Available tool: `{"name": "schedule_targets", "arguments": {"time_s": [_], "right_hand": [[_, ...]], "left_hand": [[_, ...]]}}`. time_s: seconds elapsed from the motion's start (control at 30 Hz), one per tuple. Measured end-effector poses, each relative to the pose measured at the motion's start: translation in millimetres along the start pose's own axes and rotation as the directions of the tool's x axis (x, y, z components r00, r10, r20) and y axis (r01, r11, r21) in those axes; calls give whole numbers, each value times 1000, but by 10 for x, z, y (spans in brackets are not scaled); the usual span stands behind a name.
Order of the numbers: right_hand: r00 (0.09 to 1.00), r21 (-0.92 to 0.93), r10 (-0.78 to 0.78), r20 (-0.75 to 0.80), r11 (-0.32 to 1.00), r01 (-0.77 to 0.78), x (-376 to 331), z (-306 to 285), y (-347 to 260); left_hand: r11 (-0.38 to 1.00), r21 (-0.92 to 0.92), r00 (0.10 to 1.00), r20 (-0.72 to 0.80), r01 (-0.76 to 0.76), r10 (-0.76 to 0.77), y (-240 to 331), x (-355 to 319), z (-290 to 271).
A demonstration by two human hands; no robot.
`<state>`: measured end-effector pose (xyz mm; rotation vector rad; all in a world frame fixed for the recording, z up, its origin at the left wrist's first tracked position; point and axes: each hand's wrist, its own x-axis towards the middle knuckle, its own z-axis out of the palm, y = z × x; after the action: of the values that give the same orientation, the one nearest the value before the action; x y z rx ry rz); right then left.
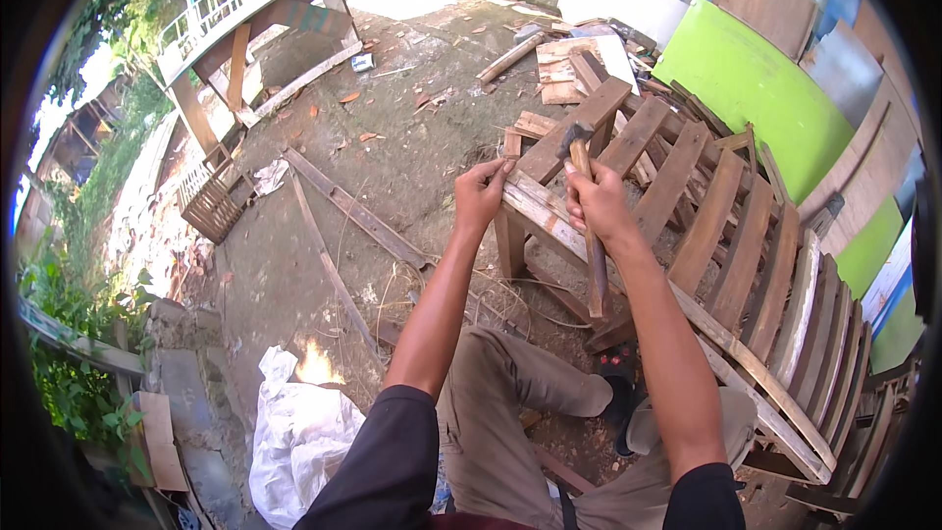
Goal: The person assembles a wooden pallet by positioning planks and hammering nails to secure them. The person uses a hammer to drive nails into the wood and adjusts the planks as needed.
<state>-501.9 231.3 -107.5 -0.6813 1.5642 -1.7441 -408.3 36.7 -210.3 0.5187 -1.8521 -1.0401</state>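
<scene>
In my right hand (601, 202) is a hammer (596, 280). My fingers wrap its wooden handle partway up, and the dark head points up and away from me. My left hand (479, 194) is closed in a pinch at the near left corner of a slatted wooden bench (728, 201). Whatever the left fingertips pinch is too small to make out. The hammer stands over the bench's pale, worn front rail (549, 220), a short way right of the left fingers. Brown slats run along the bench to the right.
Scrap boards (572, 69) lie piled beyond the bench. Green panels (751, 88) lean at the right. Long wooden strips (353, 216) and tangled wire lie on the ground. A white sack (294, 451) sits by my left leg. A wooden table (250, 29) stands far left.
</scene>
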Motion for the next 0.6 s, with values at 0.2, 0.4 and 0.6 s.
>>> {"name": "schedule_targets", "arguments": {"time_s": [0.2, 0.4, 0.6], "right_hand": [[999, -325, -37, -28, 945, 26, -162, 223, 196], [964, -616, -267, -11, 761, 204, -33, 286, -26], [952, -737, -305, 26, 637, 225, 27, 378, -87]], "left_hand": [[996, -12, 992, 90, 84, -83, 116, 45, -57], [992, -19, 982, 143, 124, -120, 159, 51, -127], [980, -110, 971, 191, 164, -141, 74, 70, -134]]}}
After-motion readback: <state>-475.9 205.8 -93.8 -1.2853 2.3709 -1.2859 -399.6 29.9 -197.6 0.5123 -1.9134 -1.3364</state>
